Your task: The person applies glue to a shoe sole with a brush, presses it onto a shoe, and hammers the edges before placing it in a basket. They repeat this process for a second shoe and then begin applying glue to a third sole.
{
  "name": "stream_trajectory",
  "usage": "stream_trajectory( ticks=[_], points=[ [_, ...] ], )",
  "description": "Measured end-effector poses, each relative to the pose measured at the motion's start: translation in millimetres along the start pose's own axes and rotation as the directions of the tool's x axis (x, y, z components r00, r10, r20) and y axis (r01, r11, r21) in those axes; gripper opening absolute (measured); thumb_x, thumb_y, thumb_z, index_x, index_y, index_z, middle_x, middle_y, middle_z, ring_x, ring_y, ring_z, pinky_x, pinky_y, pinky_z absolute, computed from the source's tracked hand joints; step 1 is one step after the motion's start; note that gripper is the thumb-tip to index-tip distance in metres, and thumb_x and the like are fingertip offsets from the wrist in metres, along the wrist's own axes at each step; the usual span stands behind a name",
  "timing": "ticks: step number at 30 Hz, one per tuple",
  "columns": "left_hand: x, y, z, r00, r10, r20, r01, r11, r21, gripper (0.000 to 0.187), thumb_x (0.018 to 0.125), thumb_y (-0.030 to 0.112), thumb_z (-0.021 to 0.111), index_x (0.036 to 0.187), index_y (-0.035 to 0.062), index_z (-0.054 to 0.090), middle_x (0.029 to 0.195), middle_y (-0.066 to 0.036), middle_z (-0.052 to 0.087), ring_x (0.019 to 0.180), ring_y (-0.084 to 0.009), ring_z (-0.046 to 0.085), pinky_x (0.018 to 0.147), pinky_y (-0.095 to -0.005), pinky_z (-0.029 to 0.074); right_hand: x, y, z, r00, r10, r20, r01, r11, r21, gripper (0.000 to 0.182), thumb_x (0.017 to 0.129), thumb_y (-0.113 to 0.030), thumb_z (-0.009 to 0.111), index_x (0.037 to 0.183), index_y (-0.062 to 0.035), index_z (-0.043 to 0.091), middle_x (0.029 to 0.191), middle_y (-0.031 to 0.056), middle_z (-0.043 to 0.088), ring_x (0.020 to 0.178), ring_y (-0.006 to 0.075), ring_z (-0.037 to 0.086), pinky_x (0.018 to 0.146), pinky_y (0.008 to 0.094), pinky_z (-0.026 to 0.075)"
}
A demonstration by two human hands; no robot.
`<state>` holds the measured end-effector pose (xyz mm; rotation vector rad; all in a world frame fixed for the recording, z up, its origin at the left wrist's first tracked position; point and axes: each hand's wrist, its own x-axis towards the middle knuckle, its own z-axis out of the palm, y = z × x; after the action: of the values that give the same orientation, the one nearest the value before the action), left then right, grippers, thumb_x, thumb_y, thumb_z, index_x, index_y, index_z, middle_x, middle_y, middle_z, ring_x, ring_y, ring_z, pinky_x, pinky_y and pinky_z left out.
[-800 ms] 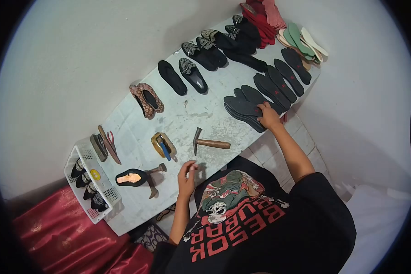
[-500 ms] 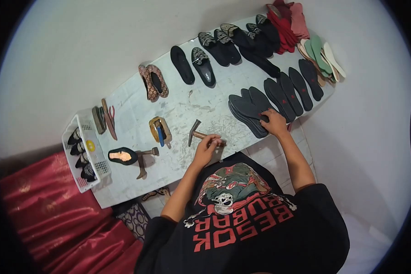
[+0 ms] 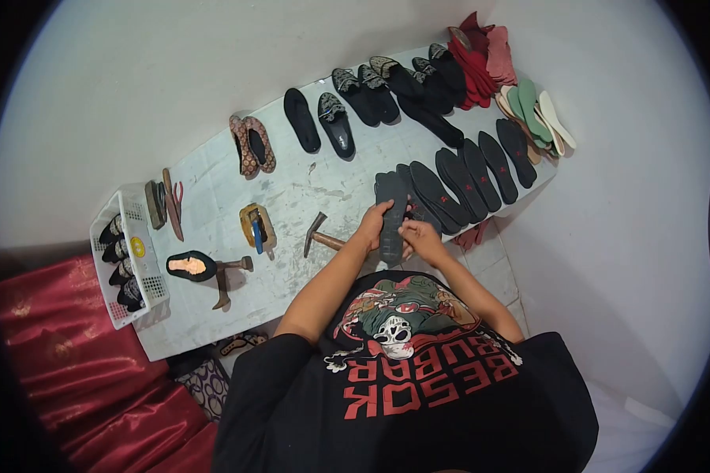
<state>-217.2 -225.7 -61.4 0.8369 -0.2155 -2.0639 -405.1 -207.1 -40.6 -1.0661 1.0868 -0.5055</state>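
Note:
A black shoe sole (image 3: 392,193) is held up at the table's front edge, its ridged face showing. My left hand (image 3: 373,224) is closed on its left edge, thumb across the face. My right hand (image 3: 423,240) pinches at its right edge with bent fingers; whether it holds one sole or more there cannot be made out. Just behind and to the right, black soles (image 3: 434,189) lie in a slanting row, several with small red marks. A hammer (image 3: 323,235) rests left of my left hand, its handle end hidden by my forearm.
An iron shoe stand (image 3: 222,276) bears a black shoe (image 3: 191,266). Near it are a glue tub with a blue-handled brush (image 3: 258,235), pliers (image 3: 179,206) and a white basket (image 3: 142,272) of shoes. Patterned flats (image 3: 252,150), black shoes (image 3: 338,130) and green insoles (image 3: 530,110) line the back.
My left hand has left the hammer handle and moved to the sole. My right hand has lifted the sole from the row and brought it left. The view has shifted slightly.

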Motion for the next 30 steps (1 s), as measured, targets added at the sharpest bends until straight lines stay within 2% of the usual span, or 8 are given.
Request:
stream_trajectory(
  ticks=[4, 7, 8, 12, 15, 20, 24, 30],
  points=[
    [-38.7, -6.6, -13.0, 0.991, 0.113, -0.07, -0.111, 0.994, 0.021, 0.046, 0.109, 0.038, 0.049, 0.138, 0.0048, 0.06, 0.115, -0.012, 0.073, 0.094, -0.0224, 0.073, 0.078, -0.0375, 0.063, -3.8, 1.1, 17.1, 0.975, 0.212, -0.067, -0.215, 0.976, -0.03, 0.031, 0.1, -0.03, 0.073, 0.105, -0.0014, 0.064, 0.074, 0.0018, 0.061, 0.061, 0.0084, 0.058, 0.047, 0.0236, 0.044],
    [-74.5, -15.9, -42.5, 0.994, 0.052, -0.094, -0.06, 0.995, -0.08, 0.059, 0.107, 0.054, 0.045, 0.137, 0.0054, 0.061, 0.116, -0.012, 0.073, 0.094, -0.0229, 0.073, 0.078, -0.0402, 0.063, 10.2, -9.3, 27.2, 0.994, 0.038, -0.104, -0.048, 0.994, -0.098, 0.04, 0.098, -0.032, 0.074, 0.119, -0.0014, 0.058, 0.078, 0.0019, 0.059, 0.058, 0.0084, 0.054, 0.047, 0.0238, 0.043],
    [-84.1, -18.9, -55.0, 0.997, 0.012, -0.072, -0.021, 0.992, -0.126, 0.065, 0.106, 0.06, 0.043, 0.137, 0.0056, 0.06, 0.116, -0.012, 0.072, 0.095, -0.0229, 0.073, 0.079, -0.0415, 0.063, 16.7, -16.5, 32.0, 0.998, 0.059, -0.029, -0.062, 0.988, -0.138, 0.049, 0.099, -0.029, 0.073, 0.133, -0.002, 0.051, 0.089, 0.0036, 0.059, 0.063, 0.0088, 0.054, 0.052, 0.0251, 0.045],
    [-132.4, -27.7, -70.3, 0.962, 0.192, -0.193, -0.246, 0.918, -0.311, 0.08, 0.104, 0.071, 0.028, 0.14, 0.0056, 0.058, 0.123, -0.012, 0.07, 0.102, -0.0238, 0.07, 0.083, -0.0439, 0.061, 45.6, -32.6, 76.1, 0.892, -0.007, 0.453, 0.133, 0.96, -0.248, 0.061, 0.099, -0.02, 0.071, 0.151, -0.0053, 0.042, 0.108, 0.0065, 0.059, 0.082, 0.0111, 0.059, 0.074, 0.0264, 0.05],
    [-172.5, -25.2, -74.2, 0.893, 0.324, -0.313, -0.415, 0.862, -0.291, 0.076, 0.104, 0.063, 0.027, 0.142, 0.0046, 0.057, 0.128, -0.012, 0.068, 0.108, -0.0242, 0.068, 0.088, -0.047, 0.059, 70.1, -11.1, 123.2, 0.779, 0.02, 0.627, 0.15, 0.964, -0.218, 0.061, 0.1, -0.017, 0.07, 0.152, -0.0051, 0.041, 0.108, 0.0065, 0.06, 0.088, 0.0123, 0.062, 0.078, 0.0261, 0.05],
    [-241.5, -23.9, -108.8, 0.836, 0.428, -0.343, -0.533, 0.78, -0.326, 0.071, 0.099, 0.05, 0.033, 0.149, 0.0024, 0.049, 0.146, -0.016, 0.059, 0.118, -0.0319, 0.064, 0.095, -0.0535, 0.056, 94.6, -20.8, 192.3, 0.747, -0.021, 0.664, 0.318, 0.889, -0.329, 0.031, 0.099, -0.015, 0.067, 0.128, -0.0023, 0.063, 0.111, 0.009, 0.063, 0.091, 0.0175, 0.065, 0.081, 0.0331, 0.052],
    [-288.0, -22.9, -118.3, 0.856, 0.453, -0.25, -0.515, 0.788, -0.336, 0.068, 0.105, 0.048, 0.033, 0.156, 0.004, 0.04, 0.157, -0.018, 0.048, 0.119, -0.0315, 0.064, 0.094, -0.0552, 0.057, 108.8, -47.5, 242.4, 0.744, -0.285, 0.605, 0.632, 0.593, -0.499, 0.051, 0.086, -0.011, 0.071, 0.135, -0.006, 0.059, 0.123, 0.0195, 0.06, 0.115, 0.0377, 0.061, 0.098, 0.045, 0.051],
    [-315.6, -35.9, -144.3, 0.85, 0.466, -0.245, -0.526, 0.756, -0.389, 0.069, 0.111, 0.056, 0.022, 0.16, 0.01, 0.036, 0.162, -0.014, 0.042, 0.121, -0.0295, 0.062, 0.097, -0.0552, 0.057, 103.7, -58.4, 321.6, 0.767, -0.206, 0.607, 0.641, 0.216, -0.736, 0.068, 0.08, -0.001, 0.069, 0.144, -0.0191, 0.055, 0.124, 0.0161, 0.054, 0.111, 0.0379, 0.059, 0.09, 0.0463, 0.056]
  ],
)
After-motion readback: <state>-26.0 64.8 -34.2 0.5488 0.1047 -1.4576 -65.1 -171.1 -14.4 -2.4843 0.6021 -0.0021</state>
